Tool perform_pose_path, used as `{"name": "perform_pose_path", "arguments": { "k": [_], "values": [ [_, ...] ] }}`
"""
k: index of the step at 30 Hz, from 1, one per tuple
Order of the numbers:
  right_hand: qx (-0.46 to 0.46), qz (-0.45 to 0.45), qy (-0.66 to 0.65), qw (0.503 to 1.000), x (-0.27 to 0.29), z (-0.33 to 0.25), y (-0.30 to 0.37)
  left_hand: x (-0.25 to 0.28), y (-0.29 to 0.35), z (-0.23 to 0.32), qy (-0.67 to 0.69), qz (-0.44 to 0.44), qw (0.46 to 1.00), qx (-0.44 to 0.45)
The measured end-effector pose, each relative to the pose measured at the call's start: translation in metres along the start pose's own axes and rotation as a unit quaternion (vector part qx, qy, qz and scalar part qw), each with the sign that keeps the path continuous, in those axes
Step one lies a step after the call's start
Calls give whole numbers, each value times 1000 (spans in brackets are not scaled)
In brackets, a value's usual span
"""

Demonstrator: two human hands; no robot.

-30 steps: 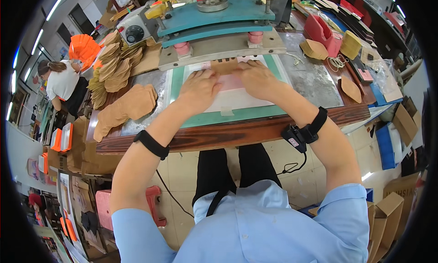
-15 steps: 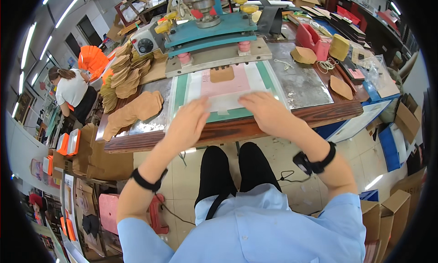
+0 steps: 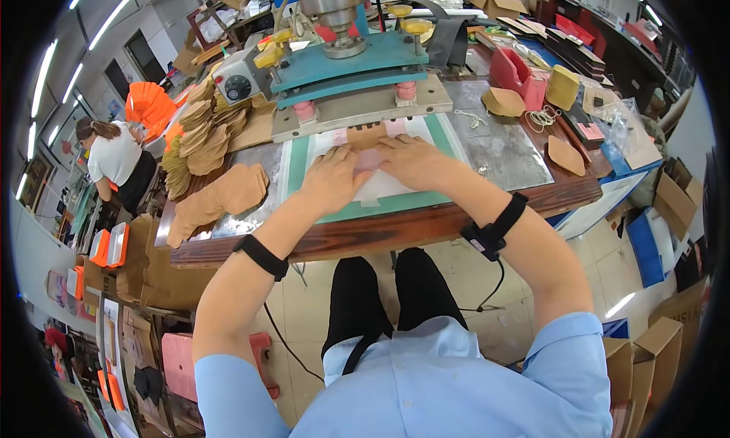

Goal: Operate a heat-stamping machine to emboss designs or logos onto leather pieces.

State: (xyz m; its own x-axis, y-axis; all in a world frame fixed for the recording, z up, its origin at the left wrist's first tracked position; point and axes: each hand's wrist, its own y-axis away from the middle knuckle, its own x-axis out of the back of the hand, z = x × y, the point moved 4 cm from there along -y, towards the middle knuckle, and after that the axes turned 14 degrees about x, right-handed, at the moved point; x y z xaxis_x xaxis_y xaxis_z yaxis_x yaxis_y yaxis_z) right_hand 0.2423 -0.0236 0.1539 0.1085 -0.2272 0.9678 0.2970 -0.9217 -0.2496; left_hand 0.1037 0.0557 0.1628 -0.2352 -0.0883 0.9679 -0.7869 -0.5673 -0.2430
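A tan leather-like piece (image 3: 366, 137) with dark notches along its far edge lies at the front of the press. Under it is a pink sheet (image 3: 370, 160), largely covered by my hands, on a white sheet (image 3: 380, 188) over a green mat (image 3: 411, 198). My left hand (image 3: 331, 181) rests palm down with fingers stretched to the piece's near left corner. On the other side, my right hand (image 3: 413, 163) lies flat, its fingertips at the near right corner. Neither hand appears to grip anything.
The teal press (image 3: 350, 67) stands just beyond my hands, its metal plate (image 3: 365, 109) over the mat's far edge. Stacked tan pieces (image 3: 220, 198) lie left. A yellow block (image 3: 503, 102), white string (image 3: 541, 119) and a loose tan piece (image 3: 566, 156) are right. Another person (image 3: 114, 157) sits far left.
Both my hands have moved forward and down from above the near part of the white sheet to the tan piece's near corners. The view has shifted slightly.
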Motion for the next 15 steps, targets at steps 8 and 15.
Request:
{"name": "perform_pose_path", "arguments": {
  "k": [8, 15],
  "values": [
    [-41, 3, 12, 999, -17, 13, -7, -11, -13, -8, 30, -13, 999, 27],
    [-57, -15, -21, 998, -12, 10, -6, -5, -15, -6, 52, -15, 998, 15]
  ]
}}
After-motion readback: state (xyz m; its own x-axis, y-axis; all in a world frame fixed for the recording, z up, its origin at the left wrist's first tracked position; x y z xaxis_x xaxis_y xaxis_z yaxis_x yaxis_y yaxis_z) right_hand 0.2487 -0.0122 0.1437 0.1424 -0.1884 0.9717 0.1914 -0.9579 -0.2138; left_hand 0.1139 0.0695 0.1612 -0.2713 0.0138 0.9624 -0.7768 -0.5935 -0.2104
